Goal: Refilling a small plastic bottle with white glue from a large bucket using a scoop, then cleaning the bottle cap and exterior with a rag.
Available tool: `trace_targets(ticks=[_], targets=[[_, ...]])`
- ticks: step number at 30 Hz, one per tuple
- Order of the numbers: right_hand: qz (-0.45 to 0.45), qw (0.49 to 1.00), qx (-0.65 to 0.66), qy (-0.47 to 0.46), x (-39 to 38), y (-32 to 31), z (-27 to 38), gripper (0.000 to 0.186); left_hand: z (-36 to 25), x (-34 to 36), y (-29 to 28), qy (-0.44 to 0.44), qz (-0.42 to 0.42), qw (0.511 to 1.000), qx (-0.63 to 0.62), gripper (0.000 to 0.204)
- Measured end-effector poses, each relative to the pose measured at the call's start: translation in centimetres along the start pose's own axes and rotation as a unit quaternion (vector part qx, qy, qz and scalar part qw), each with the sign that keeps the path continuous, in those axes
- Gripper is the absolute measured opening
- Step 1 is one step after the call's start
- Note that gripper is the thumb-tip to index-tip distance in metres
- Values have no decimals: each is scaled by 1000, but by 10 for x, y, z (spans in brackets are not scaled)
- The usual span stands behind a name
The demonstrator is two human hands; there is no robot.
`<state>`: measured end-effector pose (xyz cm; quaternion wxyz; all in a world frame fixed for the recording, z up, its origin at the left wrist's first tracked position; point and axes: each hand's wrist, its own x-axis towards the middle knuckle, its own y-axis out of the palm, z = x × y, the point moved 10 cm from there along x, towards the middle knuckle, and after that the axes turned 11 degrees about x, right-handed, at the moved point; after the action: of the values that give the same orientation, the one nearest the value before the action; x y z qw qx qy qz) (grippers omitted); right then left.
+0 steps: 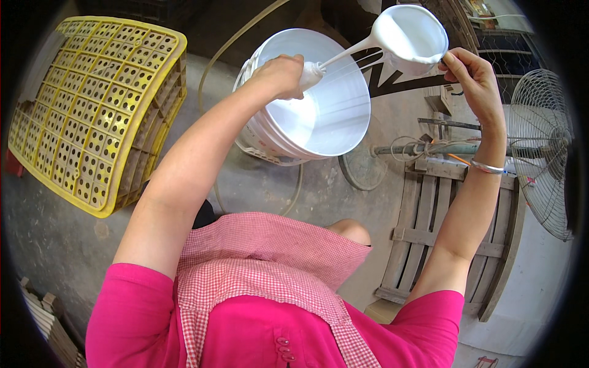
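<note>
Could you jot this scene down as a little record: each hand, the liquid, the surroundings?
Left hand: gripping a white object, kind unclear, above the white bucket
Right hand: holding a white cup
Liquid: thick white strands stretching from cup toward left hand
To the left: yellow perforated crate
To the right: wire-caged fan, wooden pallet

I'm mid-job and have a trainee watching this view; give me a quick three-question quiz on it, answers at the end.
1. Which holds the white cup?
A) left hand only
B) right hand only
C) both hands

2. True or false: the yellow plastic crate is on the wearer's left of the white bucket.

3. Short answer: what trails from the cup toward the left hand?

Key:
1. B, the right hand.
2. True.
3. White liquid.
</note>
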<state>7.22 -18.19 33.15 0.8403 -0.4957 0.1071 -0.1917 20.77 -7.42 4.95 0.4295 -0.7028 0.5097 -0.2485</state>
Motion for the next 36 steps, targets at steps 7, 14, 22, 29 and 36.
trace_targets(ticks=[7, 14, 22, 29, 36], targets=[[-11, 1000, -13, -17, 0, 2, 6, 28, 1, 1, 0, -3, 5, 1000, 1, 62], [-26, 999, -8, -19, -4, -5, 8, 31, -8, 1, -4, 8, 8, 1000, 0, 67], [-36, 999, 2, -22, -2, -3, 9, 29, 0, -1, -4, 7, 2, 1000, 0, 65], [-40, 998, -1, -41, -3, -3, 17, 32, -2, 0, -4, -4, 0, 1000, -1, 64], [-50, 993, -43, -99, -5, 2, 23, 33, -1, 4, -2, 3, 8, 1000, -19, 67]])
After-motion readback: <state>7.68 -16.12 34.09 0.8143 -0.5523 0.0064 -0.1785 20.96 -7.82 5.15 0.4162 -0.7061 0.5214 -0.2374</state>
